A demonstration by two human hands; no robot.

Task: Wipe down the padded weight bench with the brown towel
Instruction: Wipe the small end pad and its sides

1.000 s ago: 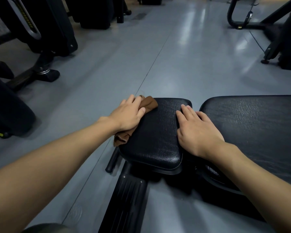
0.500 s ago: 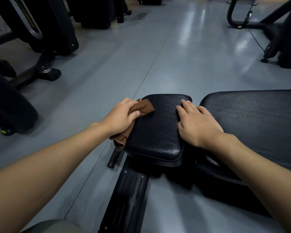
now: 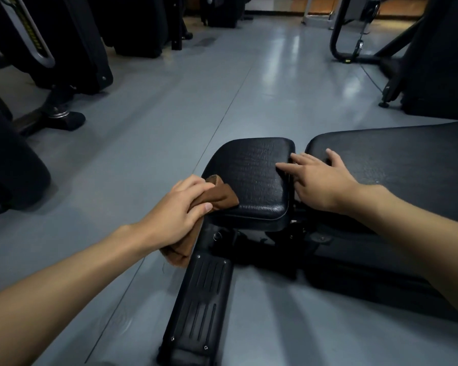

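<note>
The black padded weight bench has a small seat pad (image 3: 251, 170) in the middle of the view and a long back pad (image 3: 397, 157) to its right. My left hand (image 3: 177, 210) grips the brown towel (image 3: 220, 195) at the seat pad's near left corner; part of the towel hangs down below my hand over the pad's edge. My right hand (image 3: 320, 178) lies flat with straight fingers across the gap between the two pads, fingertips on the seat pad's right edge.
The bench's black foot plate (image 3: 198, 305) stretches toward me on the grey floor (image 3: 169, 128). Dark gym machines stand at the left (image 3: 64, 48) and far right (image 3: 434, 56).
My left hand has dragged the towel from the seat pad's far left corner toward me along its left edge to the near left corner. My right hand has stayed at the gap between the pads.
</note>
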